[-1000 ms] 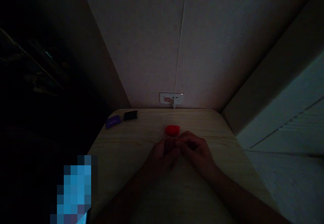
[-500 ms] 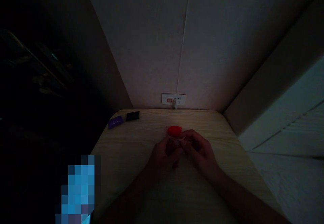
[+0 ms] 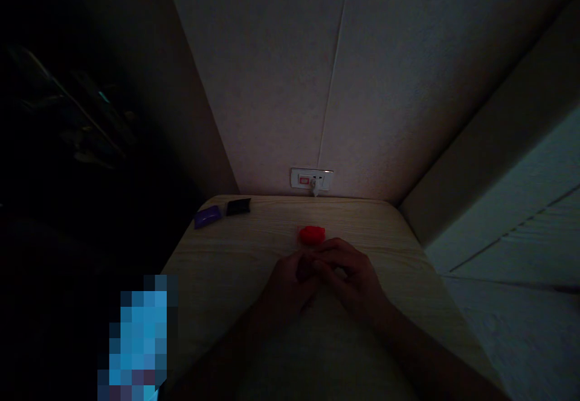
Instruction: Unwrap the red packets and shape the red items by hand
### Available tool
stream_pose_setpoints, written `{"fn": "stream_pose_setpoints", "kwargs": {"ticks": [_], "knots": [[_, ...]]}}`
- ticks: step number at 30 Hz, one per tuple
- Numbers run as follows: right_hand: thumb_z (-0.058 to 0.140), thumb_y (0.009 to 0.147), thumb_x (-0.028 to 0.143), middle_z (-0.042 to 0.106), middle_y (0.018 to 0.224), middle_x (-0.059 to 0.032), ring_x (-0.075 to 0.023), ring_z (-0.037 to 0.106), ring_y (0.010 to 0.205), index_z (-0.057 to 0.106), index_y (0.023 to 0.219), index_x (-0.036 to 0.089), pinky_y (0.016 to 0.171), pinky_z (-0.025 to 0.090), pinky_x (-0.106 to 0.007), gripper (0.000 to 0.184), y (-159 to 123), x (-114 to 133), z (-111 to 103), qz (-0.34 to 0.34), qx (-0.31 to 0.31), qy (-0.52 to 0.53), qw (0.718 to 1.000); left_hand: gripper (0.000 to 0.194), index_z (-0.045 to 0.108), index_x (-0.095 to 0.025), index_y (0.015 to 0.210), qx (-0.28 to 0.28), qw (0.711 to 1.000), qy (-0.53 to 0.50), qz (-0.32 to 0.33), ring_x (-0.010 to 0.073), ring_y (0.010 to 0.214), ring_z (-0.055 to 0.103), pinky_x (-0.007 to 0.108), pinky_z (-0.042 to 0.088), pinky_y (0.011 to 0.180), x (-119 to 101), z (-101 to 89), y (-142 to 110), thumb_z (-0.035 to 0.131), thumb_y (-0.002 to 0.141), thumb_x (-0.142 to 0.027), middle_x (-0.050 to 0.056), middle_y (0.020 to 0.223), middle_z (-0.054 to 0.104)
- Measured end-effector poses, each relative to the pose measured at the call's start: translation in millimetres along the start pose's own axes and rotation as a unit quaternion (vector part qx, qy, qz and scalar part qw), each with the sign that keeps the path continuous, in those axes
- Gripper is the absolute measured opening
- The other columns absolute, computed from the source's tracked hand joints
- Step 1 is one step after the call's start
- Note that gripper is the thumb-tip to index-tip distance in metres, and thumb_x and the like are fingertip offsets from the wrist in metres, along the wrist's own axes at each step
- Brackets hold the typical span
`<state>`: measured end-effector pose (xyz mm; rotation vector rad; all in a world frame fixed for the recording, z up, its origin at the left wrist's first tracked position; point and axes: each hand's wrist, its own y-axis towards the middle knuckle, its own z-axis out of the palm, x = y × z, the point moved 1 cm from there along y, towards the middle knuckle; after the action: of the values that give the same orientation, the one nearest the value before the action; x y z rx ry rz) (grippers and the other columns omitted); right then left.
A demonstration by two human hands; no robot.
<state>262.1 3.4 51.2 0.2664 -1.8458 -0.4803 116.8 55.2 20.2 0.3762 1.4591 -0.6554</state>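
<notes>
A bright red lump (image 3: 312,235), which looks like soft clay, lies on a thin clear wrapper near the middle of the wooden table (image 3: 254,238). Just in front of it my two hands meet, fingertips together. My left hand (image 3: 290,280) is closed, its fingers curled and the thumb pointing right. My right hand (image 3: 351,274) comes in from the right with thumb and forefinger pinched against the left fingers. Whatever lies between the fingertips is too dark and covered to make out.
At the back left corner lie a purple packet (image 3: 208,217) and a black packet (image 3: 238,206). A wall socket (image 3: 312,179) with a white plug sits just above the table's back edge. A pale panelled surface (image 3: 512,208) stands to the right. The room is dim.
My hands have drawn closer together, the right one shifting slightly left and toward me, away from the red lump. The pale wrapper edge seen between the fingers earlier is now hidden.
</notes>
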Motion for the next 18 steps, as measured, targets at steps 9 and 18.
{"fn": "stream_pose_setpoints", "kwargs": {"ticks": [9,18], "knots": [[0.073,0.091,0.034,0.07,0.081,-0.005,-0.0176,0.064,0.071,0.076,0.084,0.02,0.063,0.049,-0.028,0.016,1.7,-11.4,-7.3,0.095,-0.052,0.053,0.993,0.031,0.056,-0.018,0.09,-0.012,0.998,-0.067,0.008,0.0102,0.034,0.048,0.021,0.041,0.032,-9.2,-3.4,4.1,0.073,0.08,-0.042,-0.007,0.051,0.057],[0.073,0.089,0.042,0.055,0.064,0.0019,-0.011,0.045,0.054,0.068,0.078,0.018,0.05,0.034,-0.023,0.027,2.2,-6.0,-1.3,0.139,-0.053,0.126,0.981,0.028,0.055,-0.019,0.085,-0.018,0.998,-0.047,0.031,0.0089,0.034,0.047,0.02,0.04,0.032,-11.8,-0.3,2.4,0.073,0.08,-0.039,-0.008,0.053,0.056]]}}
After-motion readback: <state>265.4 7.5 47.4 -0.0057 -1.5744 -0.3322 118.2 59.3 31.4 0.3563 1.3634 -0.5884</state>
